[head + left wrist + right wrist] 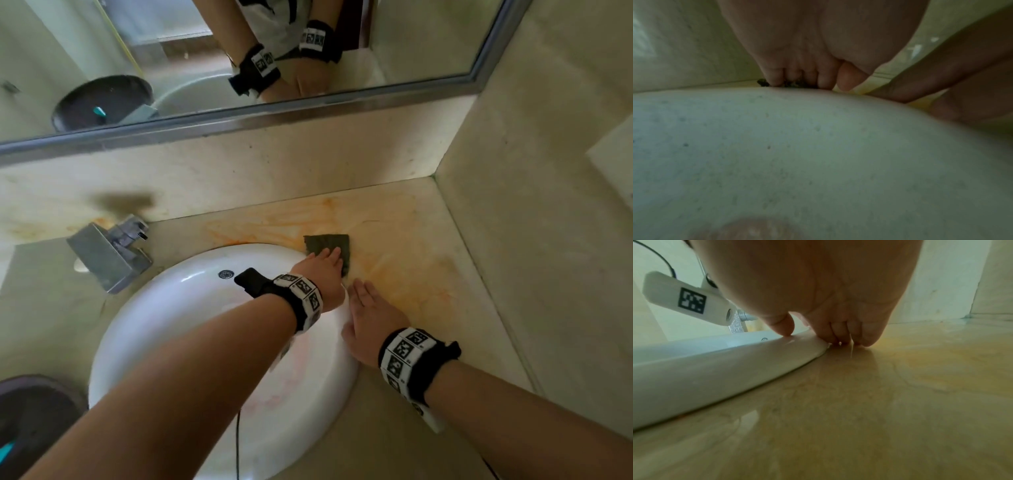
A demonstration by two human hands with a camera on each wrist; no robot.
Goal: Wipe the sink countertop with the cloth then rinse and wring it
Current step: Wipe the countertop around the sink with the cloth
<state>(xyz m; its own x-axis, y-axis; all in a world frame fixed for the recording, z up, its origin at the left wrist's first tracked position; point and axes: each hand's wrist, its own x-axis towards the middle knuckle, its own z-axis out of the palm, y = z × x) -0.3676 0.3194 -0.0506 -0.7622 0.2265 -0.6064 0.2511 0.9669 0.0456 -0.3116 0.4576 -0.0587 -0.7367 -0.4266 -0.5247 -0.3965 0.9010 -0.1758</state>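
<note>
The right hand (371, 325) lies flat on the surface (411, 274) next to the sink (191, 301). Its fingers (865, 332) are straight and hold nothing, and the thumb touches the sink's rim. Just past those fingertips, the left hand (320, 269) presses down on the green cloth (329, 245) with straight, flat fingers (824, 81). The cloth sits under and ahead of them, right by the sink's far edge.

Orange smears (274, 222) spread out beyond the cloth. To wipe well, I think the left hand should keep pushing down flat and slide the cloth over every orange bit, up to the back wall.

In the left wrist view only a tiny dark edge of cloth peeks out under the fingers. The part of the cloth under the hand is hidden. The tap (109, 251) stands far off to the left.
</note>
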